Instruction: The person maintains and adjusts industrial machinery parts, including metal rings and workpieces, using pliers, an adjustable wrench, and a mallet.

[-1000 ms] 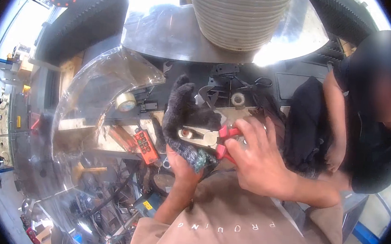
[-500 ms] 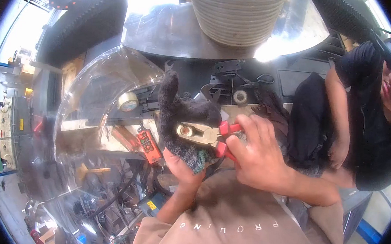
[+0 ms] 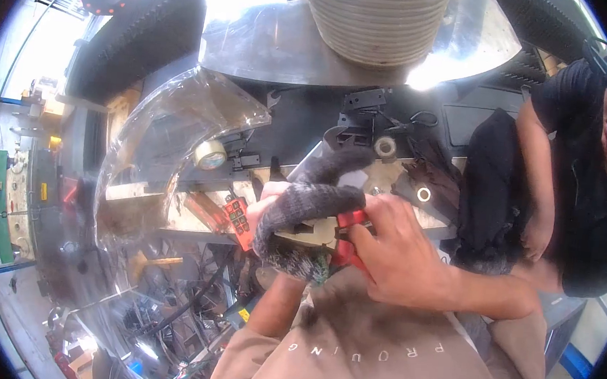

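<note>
Red-handled combination pliers (image 3: 322,234) lie level in front of my chest. My bare right hand (image 3: 406,253) is closed around their handles. A dark grey knitted glove covers most of my left hand (image 3: 306,203), with some bare skin showing at its left side. Its fingers curl around the head of the pliers from the left. The jaw tips are hidden under the glove, so what they grip cannot be seen. Behind the glove, a grey sheet-like piece (image 3: 314,163) sticks up.
An orange remote control (image 3: 238,221) and a tape roll (image 3: 210,155) lie left of my hands, beside clear plastic sheeting (image 3: 121,166). A large ribbed spool (image 3: 376,22) stands ahead on sheet metal. Another person (image 3: 572,177) sits at right. Cluttered parts (image 3: 177,308) lie lower left.
My gloved fingers, spread half a second ago, have folded over the pliers' jaws. The small round metal piece seen there earlier is now covered. My right hand keeps its hold on the handles.
</note>
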The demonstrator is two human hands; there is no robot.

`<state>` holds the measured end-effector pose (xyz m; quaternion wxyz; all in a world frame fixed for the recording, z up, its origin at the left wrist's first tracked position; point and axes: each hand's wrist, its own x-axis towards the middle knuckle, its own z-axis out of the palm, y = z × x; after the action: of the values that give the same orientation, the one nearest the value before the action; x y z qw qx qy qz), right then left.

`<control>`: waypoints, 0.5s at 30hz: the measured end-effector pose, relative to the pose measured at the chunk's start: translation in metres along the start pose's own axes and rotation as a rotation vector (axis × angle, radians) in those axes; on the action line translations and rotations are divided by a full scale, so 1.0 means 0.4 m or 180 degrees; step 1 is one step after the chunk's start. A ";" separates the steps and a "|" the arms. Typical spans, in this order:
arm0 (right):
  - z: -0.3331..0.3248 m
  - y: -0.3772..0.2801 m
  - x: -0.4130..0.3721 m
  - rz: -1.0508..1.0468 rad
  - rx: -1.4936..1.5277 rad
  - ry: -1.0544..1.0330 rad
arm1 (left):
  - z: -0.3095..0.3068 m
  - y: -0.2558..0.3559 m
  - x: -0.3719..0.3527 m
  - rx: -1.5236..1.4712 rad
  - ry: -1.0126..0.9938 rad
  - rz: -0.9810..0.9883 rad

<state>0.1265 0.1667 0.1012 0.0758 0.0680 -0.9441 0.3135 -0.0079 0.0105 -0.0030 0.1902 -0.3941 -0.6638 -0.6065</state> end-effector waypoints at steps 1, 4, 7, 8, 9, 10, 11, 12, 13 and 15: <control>0.003 0.002 0.003 0.0005 0.0007 0.0013 | 0.013 0.026 0.023 -0.0383 0.0076 -0.0199; 0.002 0.006 0.010 0.0022 -0.0027 -0.0024 | -0.011 0.084 0.026 0.1177 -0.0883 -0.0711; 0.001 0.016 0.018 0.0092 -0.0019 -0.0030 | -0.004 0.041 -0.032 -0.1341 0.0554 -0.2006; 0.001 0.026 0.024 0.0171 0.0033 -0.0114 | -0.010 0.035 -0.075 -0.2807 0.0854 -0.2777; 0.001 0.036 0.031 0.0217 0.0060 -0.0184 | -0.007 0.017 -0.081 -0.1415 0.0293 -0.2216; 0.004 0.036 0.027 0.0202 0.0061 -0.0165 | -0.010 0.001 -0.081 -0.0018 -0.0241 -0.1594; 0.006 0.040 0.024 0.0183 0.0009 -0.0272 | 0.012 0.015 -0.094 -0.0935 0.0121 -0.2190; 0.003 0.054 0.039 0.0087 -0.0113 -0.0316 | 0.008 -0.062 -0.179 -0.1301 0.0617 -0.2243; 0.009 0.058 0.041 0.0110 0.0238 -0.0427 | 0.014 -0.036 -0.110 -0.1309 0.0365 -0.2045; -0.005 0.045 0.053 -0.0046 0.0342 -0.0427 | 0.003 0.030 0.019 -0.1240 -0.0082 -0.1774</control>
<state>0.1029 0.1804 0.0961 0.0110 0.0996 -0.9284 0.3579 -0.0033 0.0132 0.0100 -0.0701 -0.2342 -0.6201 -0.7455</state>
